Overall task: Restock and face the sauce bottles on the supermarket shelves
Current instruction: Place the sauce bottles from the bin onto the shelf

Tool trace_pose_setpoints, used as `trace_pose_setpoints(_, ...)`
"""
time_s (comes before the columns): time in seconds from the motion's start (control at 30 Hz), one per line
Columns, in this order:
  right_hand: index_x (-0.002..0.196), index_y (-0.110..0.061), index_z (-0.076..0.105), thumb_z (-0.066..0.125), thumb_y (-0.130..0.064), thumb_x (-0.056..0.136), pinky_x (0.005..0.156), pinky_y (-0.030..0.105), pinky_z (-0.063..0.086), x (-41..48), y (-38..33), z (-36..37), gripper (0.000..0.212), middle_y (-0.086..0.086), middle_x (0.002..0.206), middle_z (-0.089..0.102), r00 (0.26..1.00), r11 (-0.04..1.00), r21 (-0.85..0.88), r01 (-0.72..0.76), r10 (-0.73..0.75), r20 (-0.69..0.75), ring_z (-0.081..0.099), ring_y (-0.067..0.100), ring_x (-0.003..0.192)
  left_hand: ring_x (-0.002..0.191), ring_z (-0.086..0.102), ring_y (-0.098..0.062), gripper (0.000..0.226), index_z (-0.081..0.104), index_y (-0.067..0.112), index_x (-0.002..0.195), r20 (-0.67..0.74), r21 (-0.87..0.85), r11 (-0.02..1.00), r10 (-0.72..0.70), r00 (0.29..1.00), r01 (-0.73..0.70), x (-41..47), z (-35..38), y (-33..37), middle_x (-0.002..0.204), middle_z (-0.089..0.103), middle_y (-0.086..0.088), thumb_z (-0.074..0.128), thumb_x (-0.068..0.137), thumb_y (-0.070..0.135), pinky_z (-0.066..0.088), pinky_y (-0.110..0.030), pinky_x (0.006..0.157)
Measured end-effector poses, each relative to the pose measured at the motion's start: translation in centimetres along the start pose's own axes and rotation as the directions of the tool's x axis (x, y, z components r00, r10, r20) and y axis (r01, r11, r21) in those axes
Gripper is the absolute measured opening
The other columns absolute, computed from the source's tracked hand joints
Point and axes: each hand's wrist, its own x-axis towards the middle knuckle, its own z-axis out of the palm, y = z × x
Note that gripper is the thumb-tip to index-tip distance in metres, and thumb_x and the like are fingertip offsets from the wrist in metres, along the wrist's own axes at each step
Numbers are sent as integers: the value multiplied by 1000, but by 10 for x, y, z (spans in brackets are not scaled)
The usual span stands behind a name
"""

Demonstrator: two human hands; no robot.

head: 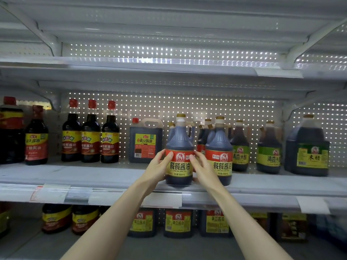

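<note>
Here, at the left of the middle shelf (pixel 90 175) stand three tall red-capped bottles (pixel 91 134), then a square jug (pixel 145 141). Right of it, the left hand (pixel 156 168) curls fingers and thumb round the left side of the red-labelled sauce bottle (pixel 179 145), which stands upright at the shelf's near edge. The right hand (pixel 203 168) grips its right side, fingers bent across the label. Just beside it stands a matching bottle (pixel 219 152), with green-labelled bottles (pixel 240 147) farther right.
</note>
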Motion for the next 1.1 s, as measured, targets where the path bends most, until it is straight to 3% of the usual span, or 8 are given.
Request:
trace_pose_setpoints(0.17, 144, -21, 36, 44, -32, 100, 78, 14, 45, 4, 1, -2, 46, -2, 136, 48, 1000, 999, -31, -6, 6, 6, 47, 6, 111, 88, 56, -1, 42, 36, 23, 138, -13, 31, 999, 12, 1000, -12, 1, 1, -1, 106, 58, 10, 45, 99, 35, 47, -17, 65)
trace_pose_setpoints(0.37, 145, -23, 35, 45, -32, 100, 68, 9, 45, 3, 4, -2, 48, -7, 131, 47, 1000, 999, -36, -1, 1, -5, 46, 4, 110, 97, 58, -8, 44, 38, 21, 138, -20, 56, 998, 14, 1000, -12, 2, 0, -1, 118, 58, 3, 46, 98, 35, 49, -19, 67)
trace_pose_setpoints(0.57, 146, -22, 35, 44, -29, 101, 75, 13, 45, 3, 3, -3, 47, -11, 121, 46, 1000, 1000, -16, 2, -2, -21, 46, 3, 107, 104, 57, -14, 44, 37, 20, 139, -22, 67, 998, 9, 1000, -8, 4, 4, 0, 120, 57, 1, 47, 98, 34, 49, -21, 69)
trace_pose_setpoints(0.73, 146, -22, 35, 44, -30, 100, 90, 25, 44, 4, 5, -5, 47, -11, 122, 46, 1000, 1000, -8, -5, 4, -26, 45, 5, 111, 98, 58, -11, 44, 36, 20, 139, -22, 85, 996, 5, 1000, -3, 4, 8, 0, 115, 58, 2, 46, 98, 35, 49, -20, 67)
trace_pose_setpoints(0.8, 145, -23, 36, 45, -30, 100, 91, 27, 44, 5, 5, -5, 47, -10, 125, 47, 1000, 1000, -16, -3, 2, -28, 45, 5, 112, 104, 57, -14, 46, 35, 21, 140, -11, 96, 995, -1, 1000, 2, 3, 7, 1, 122, 57, -1, 46, 98, 36, 50, -25, 76)
trace_pose_setpoints(0.93, 141, -21, 40, 47, -31, 99, 88, 26, 46, 4, 6, -6, 43, -8, 124, 50, 999, 1000, -22, -14, 13, -38, 48, 8, 112, 124, 50, -24, 55, 30, 22, 146, 30, 140, 990, -28, 999, 23, 6, -1, 3, 137, 52, -5, 48, 97, 39, 41, -50, 104)
trace_pose_setpoints(1.1, 138, -18, 44, 48, -31, 99, 95, 35, 49, 3, 8, -6, 42, -2, 128, 53, 998, 998, -49, -27, 24, -53, 50, 10, 112, 125, 51, -27, 57, 33, 20, 145, 47, 125, 991, -53, 997, 47, 5, -6, -1, 137, 52, -7, 53, 95, 37, 40, -49, 107)
